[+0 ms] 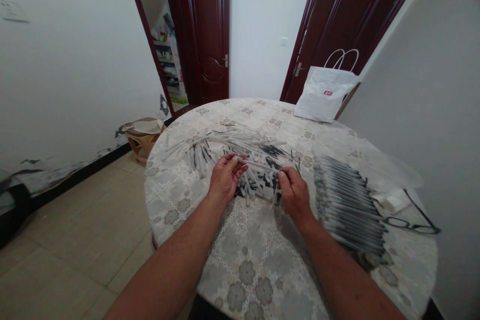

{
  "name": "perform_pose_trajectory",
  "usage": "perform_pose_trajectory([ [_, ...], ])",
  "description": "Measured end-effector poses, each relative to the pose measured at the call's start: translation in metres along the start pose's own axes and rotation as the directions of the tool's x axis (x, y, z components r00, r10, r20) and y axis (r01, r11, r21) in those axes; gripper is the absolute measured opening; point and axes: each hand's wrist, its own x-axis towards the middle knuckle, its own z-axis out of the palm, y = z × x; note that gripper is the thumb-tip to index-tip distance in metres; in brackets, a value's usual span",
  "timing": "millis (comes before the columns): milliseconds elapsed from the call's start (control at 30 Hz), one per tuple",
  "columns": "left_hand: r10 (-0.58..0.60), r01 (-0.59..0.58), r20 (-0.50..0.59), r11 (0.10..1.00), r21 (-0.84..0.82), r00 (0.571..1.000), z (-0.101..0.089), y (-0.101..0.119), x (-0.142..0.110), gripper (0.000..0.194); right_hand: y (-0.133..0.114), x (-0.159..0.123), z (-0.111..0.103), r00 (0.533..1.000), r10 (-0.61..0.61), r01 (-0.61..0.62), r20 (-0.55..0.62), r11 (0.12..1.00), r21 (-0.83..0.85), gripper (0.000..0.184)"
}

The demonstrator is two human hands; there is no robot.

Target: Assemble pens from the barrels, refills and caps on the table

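Observation:
My left hand (227, 176) pinches one end of a thin whitish pen barrel (258, 164) between thumb and fingers. At its other end, the fingers of my right hand (295, 191) are closed on it, so it lies nearly level between both hands. Just below it is a heap of short white and black pen parts (257, 185), partly covered by my hands. Beyond the hands, loose whitish barrels (232, 135) are strewn across the table. Dark thin sticks (273, 151) lie behind the right hand. To the right, several grey pens with dark ends (348, 205) lie side by side in a stack.
The round table has a flowered cloth (247, 272). Black-framed glasses (410, 227) and clear plastic film (397, 167) lie at the right. A white paper bag (326, 92) stands at the back right edge. A wooden stool (144, 140) is on the floor at the left.

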Motion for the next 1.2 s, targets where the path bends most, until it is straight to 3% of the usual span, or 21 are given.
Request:
perform_pose_trajectory([
  [167, -0.003, 0.003, -0.002, 1.000, 0.020, 1.000, 0.001, -0.001, 0.000, 0.028, -0.002, 0.000, 0.005, 0.993, -0.119, 0.121, 0.025, 0.990, -0.074, 0.026],
  [367, 0.027, -0.027, -0.031, 1.000, -0.002, 0.999, -0.003, 0.002, 0.004, 0.031, 0.001, -0.004, 0.011, 0.924, -0.340, 0.365, 0.177, 0.920, -0.139, 0.023],
  [600, 0.037, -0.037, -0.017, 0.999, 0.028, 0.999, -0.003, 0.001, 0.006, 0.032, -0.003, -0.004, 0.009, 0.898, -0.389, 0.424, 0.207, 0.891, -0.163, 0.027],
  [733, 0.031, -0.030, -0.013, 0.998, 0.052, 0.999, -0.003, 0.000, 0.005, 0.032, -0.009, -0.005, 0.007, 0.948, -0.267, 0.282, 0.174, 0.957, -0.068, 0.025],
  [833, 0.019, -0.019, 0.001, 0.997, 0.068, 1.000, -0.004, 0.000, 0.005, 0.032, -0.010, -0.004, 0.008, 0.976, -0.030, 0.016, 0.215, 0.998, 0.064, 0.026],
  [900, 0.013, -0.014, 0.008, 0.997, 0.082, 1.000, -0.004, 0.001, 0.005, 0.032, -0.008, -0.002, 0.010, 0.945, 0.146, -0.209, 0.291, 0.957, 0.199, 0.027],
  [967, 0.002, -0.004, 0.014, 0.995, 0.099, 1.000, -0.004, 0.002, 0.005, 0.032, -0.007, -0.001, 0.012, 0.879, 0.287, -0.415, 0.382, 0.855, 0.313, 0.026],
  [1033, -0.009, 0.005, 0.028, 0.993, 0.119, 1.000, -0.002, 0.001, 0.003, 0.031, -0.007, 0.002, 0.011, 0.822, 0.364, -0.531, 0.438, 0.767, 0.359, 0.024],
  [1100, -0.002, -0.007, 0.056, 0.989, 0.145, 0.998, 0.001, -0.001, 0.001, 0.031, -0.010, 0.005, 0.008, 0.828, 0.355, -0.517, 0.435, 0.784, 0.343, 0.022],
  [1200, -0.006, -0.022, 0.120, 0.972, 0.235, 0.993, 0.007, -0.005, -0.004, 0.030, -0.018, 0.010, 0.000, 0.908, 0.154, -0.251, 0.391, 0.945, 0.211, 0.019],
])
